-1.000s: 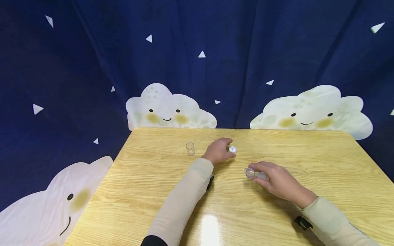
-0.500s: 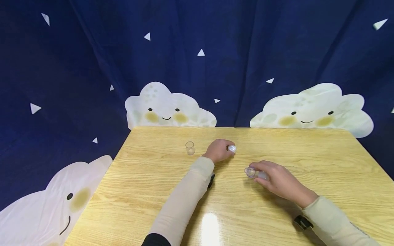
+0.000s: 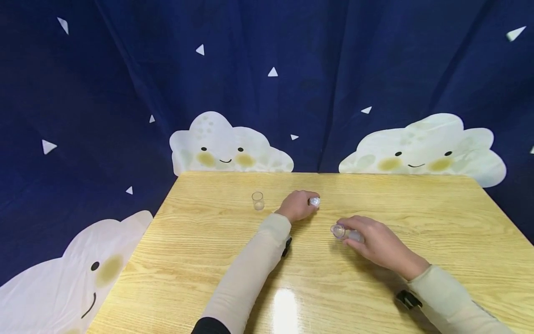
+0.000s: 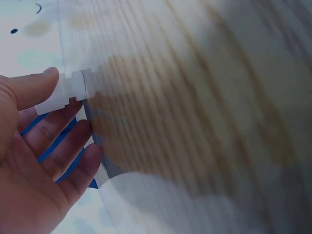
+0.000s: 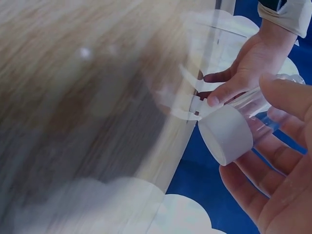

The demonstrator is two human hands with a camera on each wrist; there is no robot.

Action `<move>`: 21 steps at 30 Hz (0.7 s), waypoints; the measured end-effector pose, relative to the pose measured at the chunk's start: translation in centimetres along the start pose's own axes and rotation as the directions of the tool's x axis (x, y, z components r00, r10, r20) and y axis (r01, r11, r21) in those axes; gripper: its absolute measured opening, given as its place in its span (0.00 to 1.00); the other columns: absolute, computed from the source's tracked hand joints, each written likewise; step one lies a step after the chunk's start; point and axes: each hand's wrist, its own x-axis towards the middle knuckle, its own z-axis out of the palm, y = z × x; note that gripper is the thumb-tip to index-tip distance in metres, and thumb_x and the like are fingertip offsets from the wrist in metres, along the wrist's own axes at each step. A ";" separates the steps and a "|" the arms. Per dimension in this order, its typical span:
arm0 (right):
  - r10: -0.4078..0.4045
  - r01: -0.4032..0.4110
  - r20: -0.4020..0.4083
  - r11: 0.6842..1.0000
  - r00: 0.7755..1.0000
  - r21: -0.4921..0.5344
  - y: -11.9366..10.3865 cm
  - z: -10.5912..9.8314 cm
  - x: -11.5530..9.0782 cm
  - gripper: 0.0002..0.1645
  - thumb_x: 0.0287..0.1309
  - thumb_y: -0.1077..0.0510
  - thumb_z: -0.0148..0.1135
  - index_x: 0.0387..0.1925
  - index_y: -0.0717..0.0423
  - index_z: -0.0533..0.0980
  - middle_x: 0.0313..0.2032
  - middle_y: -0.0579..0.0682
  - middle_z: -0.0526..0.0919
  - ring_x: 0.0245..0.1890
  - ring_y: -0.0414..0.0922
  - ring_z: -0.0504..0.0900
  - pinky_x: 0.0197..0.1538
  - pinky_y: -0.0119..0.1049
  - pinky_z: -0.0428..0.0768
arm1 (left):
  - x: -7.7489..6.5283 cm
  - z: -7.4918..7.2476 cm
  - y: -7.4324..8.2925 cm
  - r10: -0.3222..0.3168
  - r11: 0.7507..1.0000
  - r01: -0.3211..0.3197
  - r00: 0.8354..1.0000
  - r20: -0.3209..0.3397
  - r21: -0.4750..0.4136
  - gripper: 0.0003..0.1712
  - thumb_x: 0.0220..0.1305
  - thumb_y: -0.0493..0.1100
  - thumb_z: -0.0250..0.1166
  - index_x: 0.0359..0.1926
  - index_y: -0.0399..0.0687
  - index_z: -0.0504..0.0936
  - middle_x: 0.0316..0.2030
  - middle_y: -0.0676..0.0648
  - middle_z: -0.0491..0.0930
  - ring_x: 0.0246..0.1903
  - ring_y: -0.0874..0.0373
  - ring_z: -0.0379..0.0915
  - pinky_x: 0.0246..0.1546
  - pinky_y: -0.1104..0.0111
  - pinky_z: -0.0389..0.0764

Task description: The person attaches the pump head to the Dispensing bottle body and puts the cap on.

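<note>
In the head view my left hand (image 3: 297, 206) reaches over the table and pinches a small white stepped nozzle-like piece (image 3: 314, 202) between thumb and fingers. The left wrist view shows that white piece (image 4: 77, 87) close to the tabletop, the other fingers loosely bent below it. Nearer and to the right, my right hand (image 3: 377, 241) grips a clear bottle (image 3: 338, 231) with a white end, tilted above the table. In the right wrist view the white end (image 5: 226, 136) points toward the table, thumb on top and fingers beneath. A clear cup (image 3: 257, 201) stands left of my left hand.
The wooden table (image 3: 200, 250) has its far edge against a dark blue curtain (image 3: 317, 83) printed with white clouds and triangles. Glare (image 3: 285, 311) lies on the wood near the front. Black straps (image 3: 409, 300) are on both wrists.
My left fingers, spread around the white piece a second ago, have come together on it. The right hand with the bottle has shifted very slightly. The clear cup has stayed put.
</note>
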 end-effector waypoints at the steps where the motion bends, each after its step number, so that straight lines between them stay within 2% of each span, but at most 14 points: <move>1: -0.002 0.002 -0.004 1.000 1.000 -0.001 -0.1 -0.1 0.1 0.24 0.52 0.59 0.74 0.53 0.52 0.81 0.44 0.49 0.87 0.41 0.44 0.86 0.40 0.41 0.83 | -0.1 0.0 0.0 -0.002 1.000 0.002 1.000 0.003 -0.002 0.20 0.68 0.48 0.63 0.60 0.59 0.81 0.57 0.52 0.83 0.56 0.55 0.80 0.58 0.66 0.78; 11: -0.027 0.027 -0.032 1.000 0.999 -0.013 0.1 -0.3 0.0 0.25 0.49 0.59 0.76 0.52 0.54 0.81 0.44 0.49 0.87 0.41 0.45 0.86 0.41 0.42 0.84 | -0.3 0.1 -0.3 -0.005 0.999 0.004 1.000 -0.024 -0.036 0.21 0.68 0.47 0.63 0.61 0.55 0.80 0.56 0.51 0.84 0.55 0.55 0.80 0.57 0.67 0.79; 15: -0.031 0.031 -0.034 0.999 0.999 -0.020 0.2 -0.3 -0.1 0.25 0.49 0.59 0.76 0.51 0.54 0.81 0.44 0.49 0.87 0.41 0.45 0.86 0.41 0.43 0.84 | -0.4 0.1 -0.4 -0.037 0.998 0.034 0.997 -0.063 -0.053 0.27 0.67 0.48 0.63 0.65 0.50 0.75 0.48 0.49 0.86 0.45 0.55 0.83 0.48 0.67 0.81; 18: -0.021 0.021 -0.026 1.000 0.999 -0.018 0.2 -0.4 -0.1 0.25 0.50 0.59 0.75 0.52 0.53 0.81 0.44 0.50 0.87 0.41 0.45 0.86 0.41 0.43 0.84 | -0.5 -0.1 -0.5 -0.045 0.996 0.037 0.994 -0.095 -0.085 0.23 0.65 0.48 0.63 0.60 0.48 0.75 0.40 0.49 0.86 0.36 0.57 0.80 0.40 0.68 0.79; 21: -0.019 0.019 -0.020 1.000 1.000 -0.015 0.2 -0.5 -0.1 0.25 0.50 0.59 0.75 0.52 0.53 0.81 0.45 0.50 0.87 0.42 0.46 0.87 0.42 0.44 0.84 | -0.7 -0.2 -0.6 -0.041 0.994 0.029 0.992 -0.117 -0.106 0.17 0.65 0.48 0.64 0.53 0.50 0.78 0.38 0.50 0.85 0.34 0.59 0.77 0.38 0.70 0.77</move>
